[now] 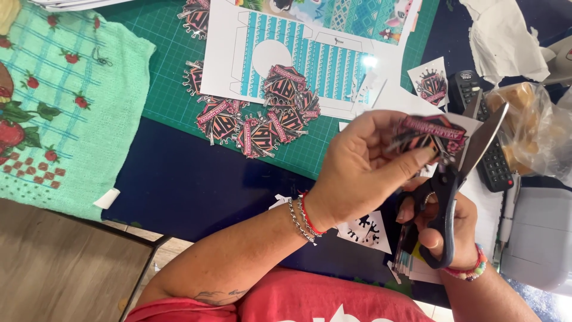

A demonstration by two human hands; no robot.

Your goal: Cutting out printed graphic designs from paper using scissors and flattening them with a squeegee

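Observation:
My left hand (363, 167) grips a printed paper cutout (430, 132) with a pink, black and orange emblem. My right hand (444, 223) has its fingers through the black handles of a pair of scissors (462, 164). The blades are parted around the edge of the cutout. A pile of several finished emblem cutouts (262, 119) lies on the green cutting mat (173, 89) beyond my left hand. A small stack of printed sheets (408, 262) shows under my right hand.
A white sheet with a blue striped box template (310, 56) lies on the mat. A green strawberry-patterned cloth (71, 101) is at left. A black calculator (491, 155), a plastic bag (530, 119) and crumpled paper (503, 36) are at right.

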